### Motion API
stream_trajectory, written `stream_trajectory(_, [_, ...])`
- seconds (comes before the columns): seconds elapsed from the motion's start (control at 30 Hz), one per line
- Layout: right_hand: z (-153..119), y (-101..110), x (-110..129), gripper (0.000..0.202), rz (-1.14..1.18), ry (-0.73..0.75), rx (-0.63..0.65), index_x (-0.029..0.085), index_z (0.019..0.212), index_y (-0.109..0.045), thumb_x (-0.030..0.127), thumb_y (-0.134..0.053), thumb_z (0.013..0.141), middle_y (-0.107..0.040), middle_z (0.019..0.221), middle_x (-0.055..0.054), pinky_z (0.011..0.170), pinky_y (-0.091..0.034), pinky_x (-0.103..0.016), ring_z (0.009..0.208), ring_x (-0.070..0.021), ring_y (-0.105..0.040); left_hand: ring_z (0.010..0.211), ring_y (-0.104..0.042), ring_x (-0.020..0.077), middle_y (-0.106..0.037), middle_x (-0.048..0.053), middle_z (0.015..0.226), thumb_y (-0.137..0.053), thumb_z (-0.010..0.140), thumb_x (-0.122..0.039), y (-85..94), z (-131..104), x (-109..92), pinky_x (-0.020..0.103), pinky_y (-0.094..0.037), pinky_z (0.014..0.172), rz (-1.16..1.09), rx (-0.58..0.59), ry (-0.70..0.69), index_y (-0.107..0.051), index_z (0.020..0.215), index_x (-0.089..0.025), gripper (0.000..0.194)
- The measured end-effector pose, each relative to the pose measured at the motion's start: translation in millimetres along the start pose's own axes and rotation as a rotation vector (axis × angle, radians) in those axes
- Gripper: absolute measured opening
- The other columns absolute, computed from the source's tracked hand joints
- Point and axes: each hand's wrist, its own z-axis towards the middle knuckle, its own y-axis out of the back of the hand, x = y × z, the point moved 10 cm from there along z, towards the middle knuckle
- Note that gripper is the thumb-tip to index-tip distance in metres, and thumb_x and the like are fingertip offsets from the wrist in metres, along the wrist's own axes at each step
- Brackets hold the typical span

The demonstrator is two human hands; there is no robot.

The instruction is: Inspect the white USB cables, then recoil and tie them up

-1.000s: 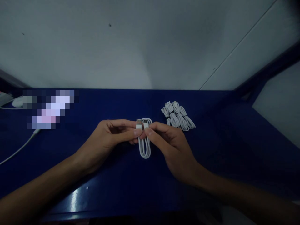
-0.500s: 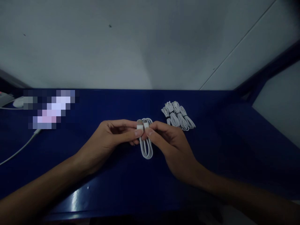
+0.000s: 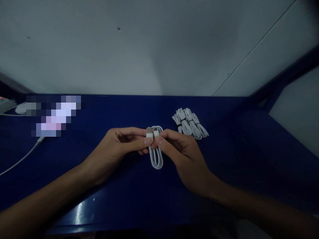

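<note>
A coiled white USB cable is held between both hands above the blue table. My left hand pinches it by the larger USB plug, thumb on the front. From the other side, my right hand grips the smaller plug with thumb and forefinger. Both metal plug ends point away from me, side by side, and the loops hang down below the thumbs. Beyond my right hand lies a pile of several coiled white cables, bound with black ties.
The glossy blue table runs back to a grey wall. At the left lies a blurred-out bright object with a white cord attached. A white item sits beside it. A blue frame bar slants up at the right.
The whole view has shifted very slightly. Both hands keep the same hold on the coiled cable.
</note>
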Motion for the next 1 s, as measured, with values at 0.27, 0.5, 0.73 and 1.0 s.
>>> stream_trajectory(0.27, [0.4,-1.0,3.0,0.024,0.048,0.03,0.004,0.022,0.095,-0.08,0.027,-0.063,0.111,-0.078,0.092,-0.002,0.07,-0.054,-0.032,0.079,-0.0151,-0.068,0.079,-0.068,0.0102,-0.08,0.0,0.082,-0.093,0.09,-0.029,0.5,-0.5,0.8,0.02,-0.056,0.079,-0.003,-0.018,0.019,-0.091,0.108,-0.027,0.018])
stream_trajectory(0.5, [-0.3,0.3,-0.1,0.025,0.02,0.006,0.0,0.024,0.095,-0.08,0.03,-0.063,0.112,-0.071,0.08,0.0,0.066,-0.05,-0.03,0.082,-0.0166,-0.067,0.078,-0.068,0.0096,-0.081,0.0,0.084,-0.091,0.093,-0.027,-0.3,-0.4,-0.3,0.019,-0.055,0.078,0.005,-0.002,0.0,-0.091,0.108,-0.026,0.015])
stream_trajectory(0.73, [-0.2,0.4,-0.1,0.026,0.015,0.008,-0.005,0.023,0.094,-0.08,0.031,-0.063,0.111,-0.073,0.082,0.0,0.062,-0.048,-0.03,0.072,-0.0145,-0.061,0.078,-0.068,0.0107,-0.081,0.001,0.086,-0.091,0.093,-0.026,-0.5,-0.3,-0.8,0.02,-0.056,0.078,0.013,-0.004,-0.002,-0.091,0.106,-0.025,0.014])
stream_trajectory(1.0, [-0.8,-0.3,0.9,0.024,0.035,0.01,-0.001,0.023,0.094,-0.08,0.029,-0.063,0.111,-0.07,0.081,0.0,0.063,-0.049,-0.031,0.069,-0.0138,-0.059,0.08,-0.068,0.0111,-0.08,0.001,0.084,-0.092,0.092,-0.028,0.2,0.8,0.2,0.021,-0.056,0.079,0.012,-0.008,0.008,-0.091,0.11,-0.026,0.018])
